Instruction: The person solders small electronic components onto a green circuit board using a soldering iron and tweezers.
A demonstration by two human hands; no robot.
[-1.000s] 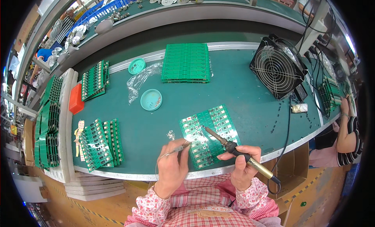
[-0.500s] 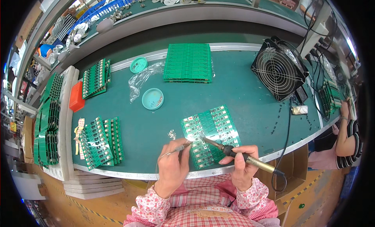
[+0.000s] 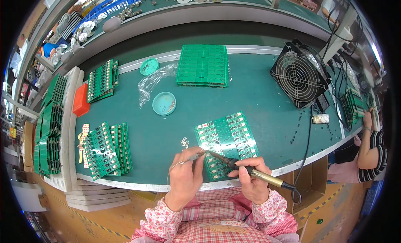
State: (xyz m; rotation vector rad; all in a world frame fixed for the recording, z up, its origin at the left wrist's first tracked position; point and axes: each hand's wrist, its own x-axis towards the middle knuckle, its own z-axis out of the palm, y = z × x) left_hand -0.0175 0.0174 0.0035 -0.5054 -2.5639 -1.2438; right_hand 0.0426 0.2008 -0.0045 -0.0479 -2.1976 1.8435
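Note:
A green circuit board panel (image 3: 227, 136) with rows of small parts lies near the front edge of the table. My right hand (image 3: 252, 180) is closed round a soldering iron (image 3: 267, 177) with a gold and black handle. Its tip points left, over the panel's left rows. At the panel's left edge, my left hand (image 3: 186, 178) pinches a length of solder wire (image 3: 191, 158) in a pale sleeve, its tail looping down by the wrist. The wire's end and the iron's tip come close together; I cannot tell whether they touch. Small pale parts (image 3: 184, 142) lie just beyond my left hand.
Stacked green panels (image 3: 202, 65) stand at the back, more boards (image 3: 102, 151) on the left. Two turquoise dishes, the nearer one (image 3: 164, 104) holding bits, lie near a plastic bag (image 3: 152, 84). A black fan (image 3: 298, 78) stands right; a co-worker's arm (image 3: 367, 145) shows beyond.
My right hand and the soldering iron have moved left, bringing the tip towards the wire. My left hand has stayed almost in place.

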